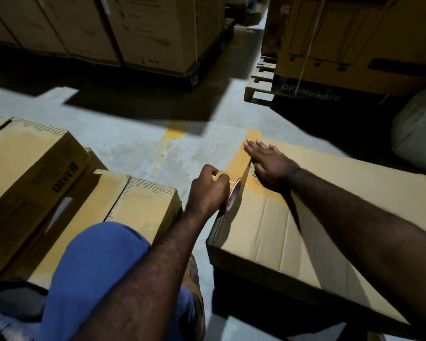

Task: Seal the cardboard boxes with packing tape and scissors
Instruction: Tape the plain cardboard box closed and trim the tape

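Cardboard box (330,217) on the floor (138,134), right of the person, getting taped: left hand (207,190), grip clamped round the packing tape roll (234,195), holds the strip (239,166) taut while the flat right hand (268,163), grip apart, presses it down, probably to bond it.

Wooden pallet (260,78), white sack (418,134); concrete floor (133,136) — yellow stripe (174,133)

A strip of bare grey concrete floor (143,148) runs open between the low brown cardboard boxes (30,168) on the left and the wide flat brown cardboard box (305,230) on the right. A bent knee in blue cloth (96,262) fills its near end. Ahead, a wooden pallet (258,87) and tall brown cartons (158,33) stand in the way.
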`<state>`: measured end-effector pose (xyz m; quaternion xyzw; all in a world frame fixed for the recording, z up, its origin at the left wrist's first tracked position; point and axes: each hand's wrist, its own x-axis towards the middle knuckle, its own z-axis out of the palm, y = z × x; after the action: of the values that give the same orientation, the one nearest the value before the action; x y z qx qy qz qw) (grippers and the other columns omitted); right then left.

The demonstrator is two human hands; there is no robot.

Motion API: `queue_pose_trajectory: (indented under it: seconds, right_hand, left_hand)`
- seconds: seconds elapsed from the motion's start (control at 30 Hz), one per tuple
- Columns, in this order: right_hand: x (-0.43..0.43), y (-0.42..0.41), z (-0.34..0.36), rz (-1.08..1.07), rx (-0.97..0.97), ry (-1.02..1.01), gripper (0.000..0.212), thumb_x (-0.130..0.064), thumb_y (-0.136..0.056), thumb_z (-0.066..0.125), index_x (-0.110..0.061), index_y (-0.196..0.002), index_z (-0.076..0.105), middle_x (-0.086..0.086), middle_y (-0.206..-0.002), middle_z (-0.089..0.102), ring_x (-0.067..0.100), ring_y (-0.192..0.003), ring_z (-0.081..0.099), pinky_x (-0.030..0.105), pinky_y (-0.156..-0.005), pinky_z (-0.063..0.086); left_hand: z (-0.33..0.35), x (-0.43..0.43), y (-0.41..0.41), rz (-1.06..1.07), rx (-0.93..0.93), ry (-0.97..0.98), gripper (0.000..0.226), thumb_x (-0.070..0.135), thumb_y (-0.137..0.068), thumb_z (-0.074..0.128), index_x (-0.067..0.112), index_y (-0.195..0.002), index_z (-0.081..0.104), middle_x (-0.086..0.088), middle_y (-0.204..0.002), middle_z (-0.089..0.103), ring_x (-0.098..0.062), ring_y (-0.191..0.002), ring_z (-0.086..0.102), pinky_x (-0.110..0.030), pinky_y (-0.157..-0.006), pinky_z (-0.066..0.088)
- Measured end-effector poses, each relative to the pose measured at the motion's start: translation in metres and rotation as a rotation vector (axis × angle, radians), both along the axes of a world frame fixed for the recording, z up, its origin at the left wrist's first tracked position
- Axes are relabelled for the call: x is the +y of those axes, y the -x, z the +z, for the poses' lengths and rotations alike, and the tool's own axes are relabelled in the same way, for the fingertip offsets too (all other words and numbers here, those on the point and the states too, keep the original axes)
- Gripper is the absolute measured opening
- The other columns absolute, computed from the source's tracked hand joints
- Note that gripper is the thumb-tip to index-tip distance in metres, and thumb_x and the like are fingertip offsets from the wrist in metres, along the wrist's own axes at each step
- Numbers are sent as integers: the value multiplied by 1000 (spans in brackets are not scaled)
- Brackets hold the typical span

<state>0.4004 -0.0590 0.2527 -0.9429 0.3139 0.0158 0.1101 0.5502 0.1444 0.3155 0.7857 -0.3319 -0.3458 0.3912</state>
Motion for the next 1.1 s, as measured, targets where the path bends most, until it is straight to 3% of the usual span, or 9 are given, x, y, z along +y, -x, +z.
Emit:
queue_pose_trajectory:
  seconds: [0.1,0.2,0.37,0.47,0.67,0.87,0.93,1.0,1.1]
  right_hand:
    - [19,3,6,41,-40,-32,66,-26,-106,42,-27,-164,11,-5,-171,6,19,-157,2,53,-123,12]
    - [37,0,9,67,-27,-85,64,-26,-107,41,-27,-164,12,-6,-170,9,18,-157,4,55,-122,11]
    - [48,6,1,39,10,-125,65,-24,-107,38,-25,-164,7,-2,-171,6,16,-157,7,52,-126,4]
    - [48,6,0,30,9,-126,65,-24,-107,37,-26,-164,7,-2,-171,4,17,-157,4,48,-124,1]
    - [46,2,-5,20,52,-125,64,-25,-108,35,-28,-164,6,-2,-171,1,19,-158,1,50,-124,0]
    - [48,1,-6,8,55,-124,63,-25,-107,33,-29,-164,5,-4,-171,0,17,-157,0,50,-124,-1]
    - [48,1,-4,9,61,-130,63,-24,-108,33,-29,-164,5,-3,-171,-1,17,-157,0,51,-124,-1]
    - [48,0,-3,-3,75,-130,63,-25,-108,33,-28,-164,5,-3,-171,-1,17,-157,0,51,-125,-1]
    - [53,-1,0,6,85,-105,60,-27,-109,32,-28,-164,7,-3,-171,0,21,-158,1,54,-124,2]
  left_hand:
    - [-6,13,-2,24,-12,95,14,31,-94,59,17,-96,61,0,-88,66,-17,-78,61,-29,-60,45]
    - [-12,21,0,22,23,174,27,41,-90,62,14,-83,62,1,-76,65,-17,-70,60,-36,-64,51]
    - [-11,18,5,-32,-27,176,37,44,-93,65,9,-81,64,-2,-74,66,-21,-69,62,-39,-65,53]
    - [-7,12,5,-37,-102,110,42,48,-94,64,9,-79,62,-5,-74,63,-27,-77,64,-36,-62,46]
    - [-4,3,4,-47,-230,-83,53,53,-93,64,0,-99,68,-18,-97,68,-35,-94,65,-31,-59,33]
    - [-5,5,-1,-106,-233,-318,40,46,-88,71,9,-101,62,-15,-111,66,-32,-100,64,-30,-72,43]
    - [-5,11,-4,-87,-225,-314,48,51,-87,70,7,-104,64,-16,-114,68,-33,-101,65,-31,-73,46]
    - [-8,19,-4,-59,-204,-245,58,60,-87,67,5,-103,67,-14,-105,70,-31,-96,66,-33,-71,47]
    - [-12,40,-2,20,-71,-103,57,61,-87,65,5,-76,66,-8,-72,65,-27,-73,65,-35,-63,47]
